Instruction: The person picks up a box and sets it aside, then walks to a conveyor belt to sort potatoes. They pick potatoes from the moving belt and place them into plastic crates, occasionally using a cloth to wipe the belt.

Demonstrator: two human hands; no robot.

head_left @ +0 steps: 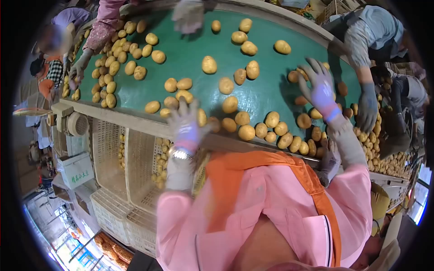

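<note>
A green conveyor belt (190, 58) is carrying loose potatoes, running between pale raised rims on its near and far sides. A dense cluster of potatoes (110, 67) is lying at the belt's left end, single potatoes (209, 64) are sitting well apart across the middle, and a crowded row of potatoes (275, 131) is pressing along the near rim at the right.

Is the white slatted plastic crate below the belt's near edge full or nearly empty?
Nearly empty: the white slatted plastic crate shows bare walls, with only a few yellow potatoes inside.
</note>
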